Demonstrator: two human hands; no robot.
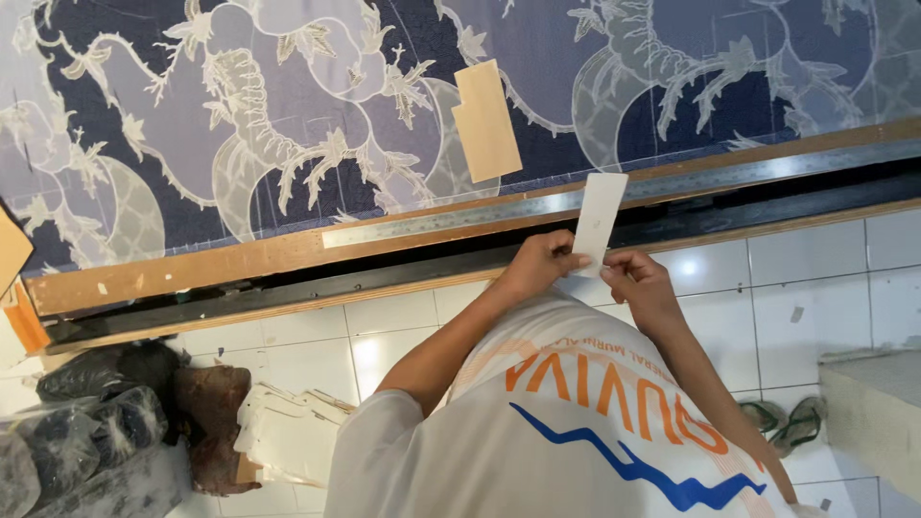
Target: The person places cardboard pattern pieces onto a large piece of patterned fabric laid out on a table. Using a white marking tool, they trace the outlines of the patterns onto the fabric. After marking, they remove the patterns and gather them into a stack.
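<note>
Two hands pinch one white card strip (599, 219) | left hand (545, 265) fingers at lower left edge | right hand (641, 284) at lower right | long axis runs away across steel ruler (460, 223) on counter (192, 264)

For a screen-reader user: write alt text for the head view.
Both hands, left hand and right hand, hold a white paper strip at the edge of a worktable. A long metal ruler lies beside navy floral fabric bearing a tan card piece.
</note>
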